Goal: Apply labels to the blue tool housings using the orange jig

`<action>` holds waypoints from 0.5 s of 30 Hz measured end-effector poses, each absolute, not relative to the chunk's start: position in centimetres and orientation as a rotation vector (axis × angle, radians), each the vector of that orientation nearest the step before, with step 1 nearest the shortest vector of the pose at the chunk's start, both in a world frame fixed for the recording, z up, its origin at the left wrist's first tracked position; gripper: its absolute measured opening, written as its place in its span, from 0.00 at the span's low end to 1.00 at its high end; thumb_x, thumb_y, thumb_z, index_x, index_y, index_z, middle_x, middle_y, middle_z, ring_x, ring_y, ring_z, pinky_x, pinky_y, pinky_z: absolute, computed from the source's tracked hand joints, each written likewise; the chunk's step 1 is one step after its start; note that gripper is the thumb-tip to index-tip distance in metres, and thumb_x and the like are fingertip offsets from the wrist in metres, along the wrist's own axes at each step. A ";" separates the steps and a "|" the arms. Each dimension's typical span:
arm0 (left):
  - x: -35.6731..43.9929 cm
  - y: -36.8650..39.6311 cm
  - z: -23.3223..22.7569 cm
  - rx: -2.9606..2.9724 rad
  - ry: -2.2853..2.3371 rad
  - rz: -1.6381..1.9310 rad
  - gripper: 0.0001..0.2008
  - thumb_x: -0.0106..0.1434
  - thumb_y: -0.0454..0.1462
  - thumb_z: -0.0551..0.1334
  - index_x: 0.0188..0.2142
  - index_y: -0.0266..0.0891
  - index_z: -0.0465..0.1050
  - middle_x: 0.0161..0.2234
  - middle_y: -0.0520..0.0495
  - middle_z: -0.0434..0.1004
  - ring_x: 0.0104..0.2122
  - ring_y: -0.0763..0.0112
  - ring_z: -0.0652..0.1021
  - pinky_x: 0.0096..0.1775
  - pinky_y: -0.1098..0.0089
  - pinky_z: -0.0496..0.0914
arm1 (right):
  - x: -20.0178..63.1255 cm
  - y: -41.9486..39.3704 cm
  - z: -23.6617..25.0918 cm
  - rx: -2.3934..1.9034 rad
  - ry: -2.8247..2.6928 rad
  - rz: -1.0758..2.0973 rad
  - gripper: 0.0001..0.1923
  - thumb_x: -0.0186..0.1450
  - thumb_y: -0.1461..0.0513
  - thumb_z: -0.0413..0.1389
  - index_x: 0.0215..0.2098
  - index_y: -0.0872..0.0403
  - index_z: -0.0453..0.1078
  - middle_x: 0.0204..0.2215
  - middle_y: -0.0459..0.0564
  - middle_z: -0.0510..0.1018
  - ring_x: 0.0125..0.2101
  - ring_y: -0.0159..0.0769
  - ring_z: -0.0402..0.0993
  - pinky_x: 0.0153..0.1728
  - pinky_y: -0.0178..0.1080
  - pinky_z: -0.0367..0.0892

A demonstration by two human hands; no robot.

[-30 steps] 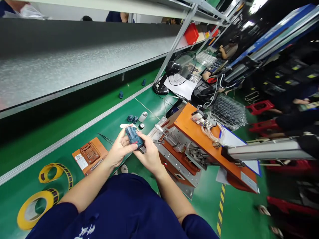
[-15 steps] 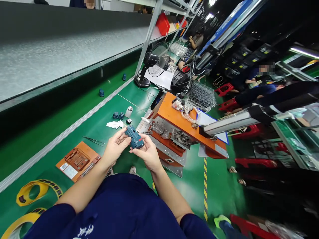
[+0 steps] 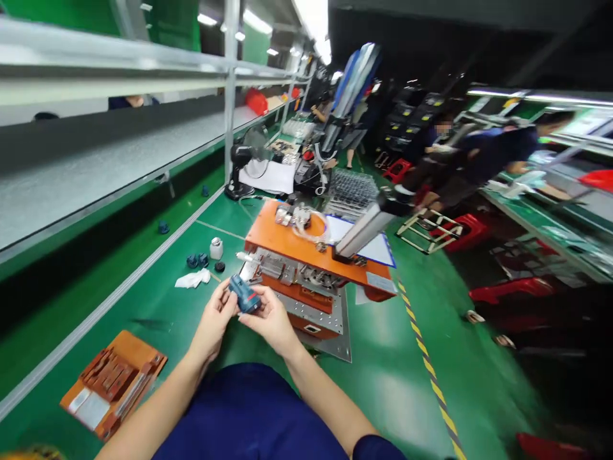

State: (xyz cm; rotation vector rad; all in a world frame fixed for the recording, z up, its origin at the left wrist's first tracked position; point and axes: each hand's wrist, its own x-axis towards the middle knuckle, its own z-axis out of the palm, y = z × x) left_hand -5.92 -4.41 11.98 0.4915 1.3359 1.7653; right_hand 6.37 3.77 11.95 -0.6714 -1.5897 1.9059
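Blue housing between left hand and right hand — red label unreadable

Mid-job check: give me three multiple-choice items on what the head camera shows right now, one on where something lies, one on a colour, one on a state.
1. Where does the white cloth lie on the green bench?
A. Left of the blue part
B. On top of the orange fixture
C. On the floor by the striped line

2. What colour is the top plate of the fixture in front of the hands?
A. Yellow
B. Orange
C. White

3. How is the small blue part held?
A. Lying loose on the bench
B. Clamped in the fixture
C. Held between both hands above the bench

Answers:
1. A, the cloth sits on the bench beside the small white bottle.
2. B, the plate is plainly orange.
3. C, the left hand and the right hand both grip it.
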 end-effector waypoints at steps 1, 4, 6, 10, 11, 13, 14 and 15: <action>-5.1 -3.8 11.8 0.461 1.310 1.737 0.40 0.57 0.52 0.70 0.64 0.40 0.63 0.55 0.38 0.76 0.49 0.60 0.80 0.46 0.67 0.76 | 7.1 4.2 11.6 -0.701 -1.684 1.798 0.31 0.52 0.58 0.72 0.50 0.50 0.68 0.43 0.48 0.79 0.41 0.38 0.78 0.41 0.40 0.75; -3.1 -1.8 10.3 0.393 1.269 1.645 0.44 0.52 0.50 0.74 0.64 0.43 0.61 0.57 0.38 0.76 0.52 0.56 0.80 0.50 0.64 0.75 | 9.2 5.5 10.5 -0.796 -1.935 1.476 0.32 0.50 0.60 0.72 0.52 0.50 0.70 0.43 0.49 0.81 0.40 0.40 0.79 0.41 0.41 0.73; -2.0 -0.6 8.7 0.357 1.267 1.554 0.45 0.48 0.50 0.77 0.62 0.43 0.63 0.52 0.37 0.79 0.50 0.54 0.81 0.50 0.61 0.76 | 10.6 6.3 9.8 -0.840 -1.984 1.363 0.34 0.48 0.62 0.72 0.52 0.50 0.71 0.44 0.49 0.81 0.42 0.42 0.79 0.42 0.41 0.73; -0.9 0.6 4.2 0.245 1.272 1.413 0.38 0.45 0.49 0.78 0.53 0.44 0.70 0.43 0.40 0.83 0.45 0.50 0.83 0.48 0.56 0.77 | 13.3 7.5 7.9 -0.940 -2.024 1.233 0.34 0.48 0.63 0.71 0.53 0.51 0.71 0.46 0.52 0.81 0.45 0.46 0.78 0.46 0.43 0.72; -0.9 0.7 3.2 0.216 1.276 1.388 0.34 0.44 0.48 0.79 0.49 0.45 0.73 0.42 0.41 0.84 0.46 0.49 0.83 0.48 0.56 0.77 | 13.9 7.8 7.4 -0.969 -2.063 1.179 0.34 0.49 0.64 0.70 0.53 0.52 0.70 0.47 0.53 0.80 0.46 0.47 0.78 0.48 0.45 0.72; -0.7 0.9 1.8 0.184 1.290 1.342 0.27 0.43 0.45 0.79 0.43 0.46 0.76 0.43 0.42 0.84 0.50 0.46 0.81 0.49 0.56 0.77 | 14.9 8.1 6.5 -1.004 -2.158 1.075 0.33 0.52 0.64 0.68 0.56 0.52 0.69 0.50 0.56 0.78 0.49 0.50 0.76 0.52 0.47 0.71; -0.6 1.1 1.4 0.178 1.292 1.324 0.27 0.43 0.44 0.79 0.43 0.46 0.76 0.45 0.43 0.83 0.52 0.45 0.80 0.49 0.55 0.77 | 15.4 8.3 6.1 -1.008 -2.200 1.037 0.34 0.54 0.63 0.67 0.58 0.52 0.67 0.51 0.57 0.77 0.51 0.51 0.75 0.53 0.48 0.70; -0.4 1.4 1.2 0.168 1.282 1.305 0.28 0.42 0.43 0.78 0.44 0.46 0.76 0.47 0.42 0.83 0.53 0.44 0.79 0.50 0.55 0.77 | 15.8 8.4 5.8 -1.000 -2.235 1.013 0.34 0.55 0.61 0.67 0.59 0.52 0.66 0.52 0.57 0.76 0.52 0.51 0.74 0.54 0.49 0.69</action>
